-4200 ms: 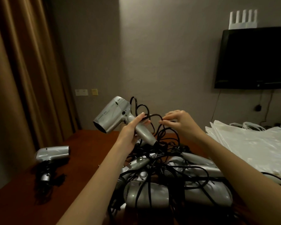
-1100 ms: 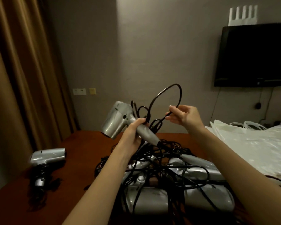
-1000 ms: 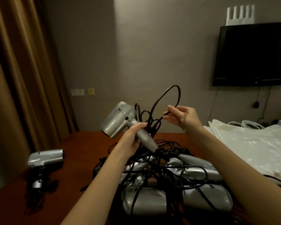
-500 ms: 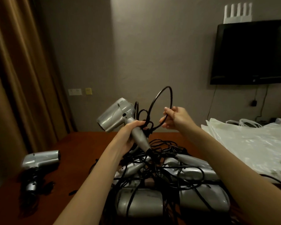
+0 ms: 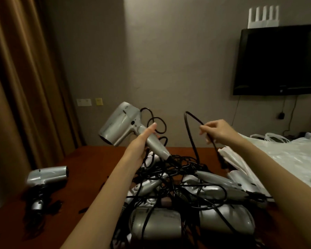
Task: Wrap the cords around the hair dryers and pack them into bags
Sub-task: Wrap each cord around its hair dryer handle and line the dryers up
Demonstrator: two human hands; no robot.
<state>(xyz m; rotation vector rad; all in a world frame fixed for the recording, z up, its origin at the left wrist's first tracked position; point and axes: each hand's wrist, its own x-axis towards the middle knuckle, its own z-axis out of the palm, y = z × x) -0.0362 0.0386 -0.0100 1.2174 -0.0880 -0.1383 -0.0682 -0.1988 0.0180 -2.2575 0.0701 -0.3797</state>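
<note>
My left hand (image 5: 142, 142) grips the handle of a silver hair dryer (image 5: 120, 124), held above the table with its nozzle pointing left. Black loops of its cord hang behind the handle. My right hand (image 5: 217, 132) pinches a stretch of the black cord (image 5: 190, 133) that rises to a bend and drops into the tangle. Below lies a pile of several silver hair dryers (image 5: 187, 211) with knotted black cords. A stack of white plastic bags (image 5: 284, 159) lies to the right.
Another silver hair dryer (image 5: 47, 177) with its cord bunched beneath it lies apart at the left on the red-brown table (image 5: 95, 164). Brown curtains (image 5: 22, 87) hang at the left. A black television (image 5: 278, 60) is mounted on the wall at the right.
My right hand has moved to the right, away from the dryer, drawing the cord out into a taller, narrower bend. The left hand still holds the dryer in about the same place.
</note>
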